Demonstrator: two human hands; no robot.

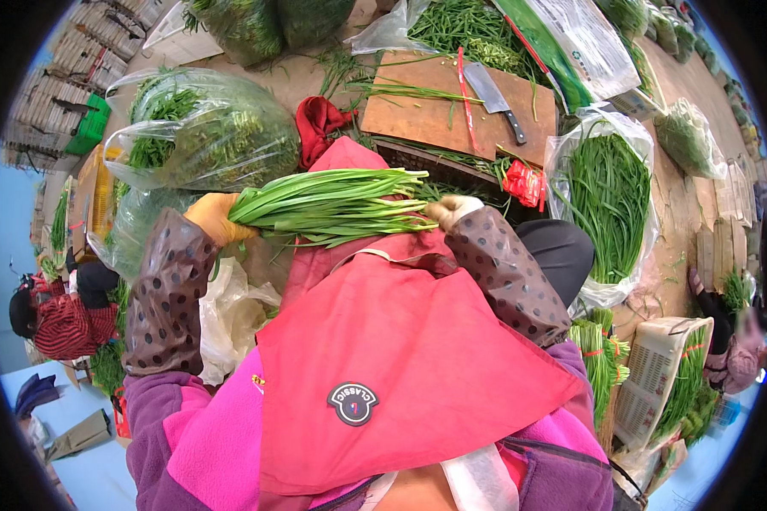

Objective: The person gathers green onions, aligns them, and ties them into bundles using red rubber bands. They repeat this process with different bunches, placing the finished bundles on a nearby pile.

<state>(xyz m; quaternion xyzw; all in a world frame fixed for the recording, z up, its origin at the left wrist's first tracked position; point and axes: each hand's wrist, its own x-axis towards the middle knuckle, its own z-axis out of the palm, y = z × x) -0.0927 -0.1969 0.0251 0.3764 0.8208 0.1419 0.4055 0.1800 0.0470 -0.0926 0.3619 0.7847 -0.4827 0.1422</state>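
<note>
A loose bunch of long green garlic chives (332, 205) lies crosswise over the red apron (415, 319), pale stem ends to the right. My left hand (217, 220), in a yellowish glove, grips the leafy end. At the stem ends is my right hand (452, 209), its fingers curled against them; whether they pinch any stems cannot be made out. Beyond the bunch, a wooden board (415, 108) carries a kitchen cleaver (489, 89), a red tie strip (468, 102) and a few loose chives. A bundle of red ties (524, 184) hangs by the board's near right corner.
Clear plastic bags of greens stand at left (230, 134) and right (607, 204). A red cloth (319, 128) lies left of the board. Tied bundles (593, 351) and a white crate (652, 383) are at lower right. One person (70, 319) sits far left, another (732, 358) far right.
</note>
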